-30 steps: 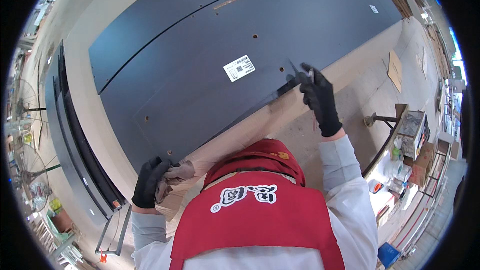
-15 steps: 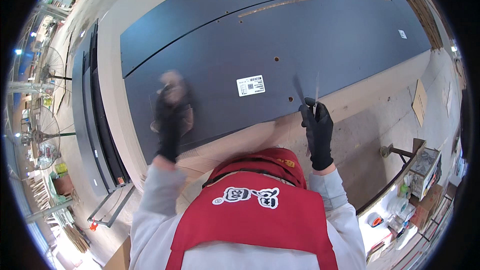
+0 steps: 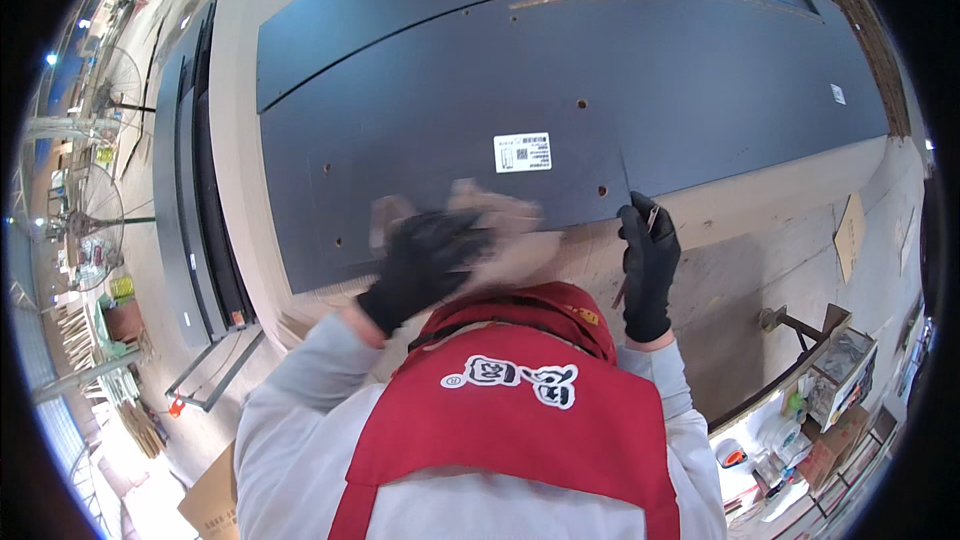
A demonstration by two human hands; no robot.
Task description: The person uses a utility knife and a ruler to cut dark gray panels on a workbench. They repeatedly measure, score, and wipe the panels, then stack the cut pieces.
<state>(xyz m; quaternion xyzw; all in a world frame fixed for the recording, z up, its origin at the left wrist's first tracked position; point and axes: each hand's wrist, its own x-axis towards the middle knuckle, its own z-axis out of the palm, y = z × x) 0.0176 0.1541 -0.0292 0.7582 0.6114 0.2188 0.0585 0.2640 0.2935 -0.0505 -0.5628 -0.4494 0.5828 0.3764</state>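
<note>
A large dark grey panel (image 3: 430,130) lies in front of me, with several drilled holes and a white label (image 3: 522,152). At its near edge, my left hand (image 3: 425,258), in a black glove, is closed on a blurred beige rag (image 3: 500,215) that touches the panel's surface. My right hand (image 3: 650,258), also gloved in black, is closed at the near edge, right of the label. From its fingers a thin, pointed tool (image 3: 627,178) sticks out over the panel; its kind is too fine to make out.
Behind runs a second dark panel (image 3: 350,30), split off by a narrow gap. Long dark boards (image 3: 185,190) are stacked at the left, near standing fans (image 3: 95,235). A shelf with a tape roll (image 3: 733,454) and boxes stands lower right. Brown cardboard (image 3: 850,237) lies on the floor.
My left hand has swept the rag from the panel's left part to the right and nearer me. My right hand has shifted slightly right, still holding the thin tool.
</note>
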